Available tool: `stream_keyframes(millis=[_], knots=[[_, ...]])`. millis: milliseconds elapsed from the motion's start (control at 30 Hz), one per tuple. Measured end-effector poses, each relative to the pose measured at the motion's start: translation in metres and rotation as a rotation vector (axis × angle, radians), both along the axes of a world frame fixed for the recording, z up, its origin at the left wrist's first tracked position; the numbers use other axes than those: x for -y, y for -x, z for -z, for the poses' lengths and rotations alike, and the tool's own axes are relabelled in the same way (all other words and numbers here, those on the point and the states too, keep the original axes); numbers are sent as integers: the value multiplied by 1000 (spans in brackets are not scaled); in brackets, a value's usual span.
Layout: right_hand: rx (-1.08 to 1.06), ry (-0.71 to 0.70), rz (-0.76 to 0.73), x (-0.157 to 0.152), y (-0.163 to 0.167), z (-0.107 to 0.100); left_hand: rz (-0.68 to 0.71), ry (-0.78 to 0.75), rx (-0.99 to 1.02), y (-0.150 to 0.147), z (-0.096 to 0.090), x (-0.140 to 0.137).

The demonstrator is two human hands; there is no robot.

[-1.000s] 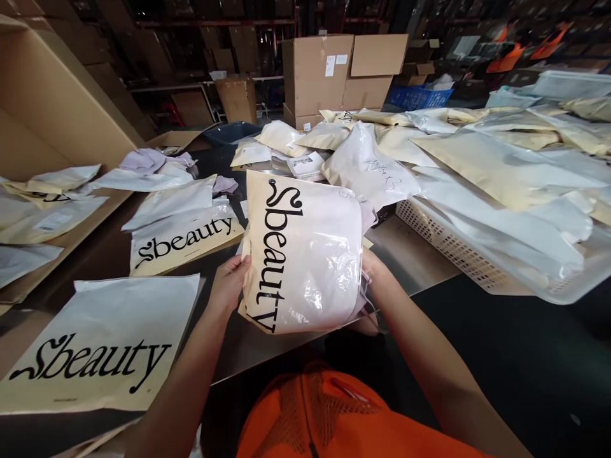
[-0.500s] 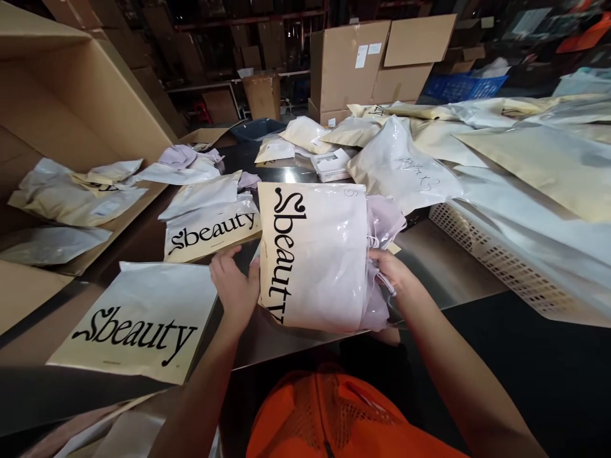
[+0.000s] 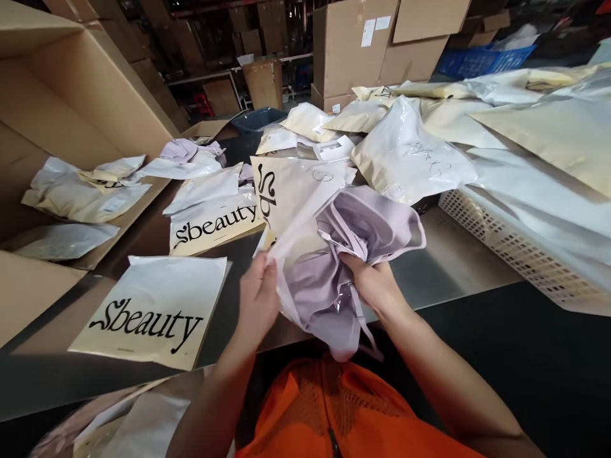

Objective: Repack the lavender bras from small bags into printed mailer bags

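Observation:
In front of me is a white plastic bag [image 3: 298,191] with black lettering, its mouth turned toward the right. My left hand [image 3: 260,296] is closed on the bag's near edge. A lilac garment with thin straps [image 3: 386,219] bulges out of the mouth, part of it still inside the bag. My right hand [image 3: 375,283] is closed on the garment's bunched cloth, its fingertips hidden in the folds. Left of my left hand, a flat bag marked "Sbeauty" [image 3: 153,308] lies on the table. Behind it is another lettered bag [image 3: 214,222].
A large open carton [image 3: 109,83] holding bags stands at the left. Filled plastic bags [image 3: 413,152] are heaped at the back right, beside a white perforated basket [image 3: 501,254]. Cartons [image 3: 353,51] stand behind the table, with a blue crate [image 3: 487,60] farther right.
The bag has turned and its mouth is now spread. Much more of the lilac garment is out, in my right hand. My left hand has moved from beside the bag to gripping its edge.

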State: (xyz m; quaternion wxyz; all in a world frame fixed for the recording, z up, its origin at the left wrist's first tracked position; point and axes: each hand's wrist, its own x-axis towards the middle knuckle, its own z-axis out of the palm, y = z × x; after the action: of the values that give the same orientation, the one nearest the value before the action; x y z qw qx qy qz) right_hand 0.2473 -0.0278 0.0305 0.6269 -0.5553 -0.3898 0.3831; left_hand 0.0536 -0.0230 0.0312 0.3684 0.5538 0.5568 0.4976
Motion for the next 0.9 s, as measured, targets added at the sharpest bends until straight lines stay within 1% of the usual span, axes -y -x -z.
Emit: stream_keyframes(millis=[100,200,267,367,467,567,667,733,800,833,900], knots=[[14,-117,-88,1,2,-6,-134,-5,203,18,-1,-4],[36,-214,-148,2,7,-6,-245,-51,288,25,-5,-8],[45,-246,-187,4,10,-6,-312,-74,341,28,-9,-9],[67,-282,-242,9,13,-6,-335,-57,434,36,-12,-10],[85,-289,-257,15,15,-9,-365,-59,469,45,-14,-9],[59,-275,-296,17,14,-11,-357,-85,427,46,-13,-3],[16,-269,-377,17,14,-12,-359,-98,315,36,-10,4],[-15,-259,-457,19,17,-11,-387,-105,203,26,-7,5],[-89,-215,-527,25,23,-8,-410,-132,56,18,-5,-1],[-152,-176,-532,29,25,-6,-412,-151,-18,16,-5,-5],[-279,-88,-472,37,27,1,-430,-184,-176,20,-7,-16]])
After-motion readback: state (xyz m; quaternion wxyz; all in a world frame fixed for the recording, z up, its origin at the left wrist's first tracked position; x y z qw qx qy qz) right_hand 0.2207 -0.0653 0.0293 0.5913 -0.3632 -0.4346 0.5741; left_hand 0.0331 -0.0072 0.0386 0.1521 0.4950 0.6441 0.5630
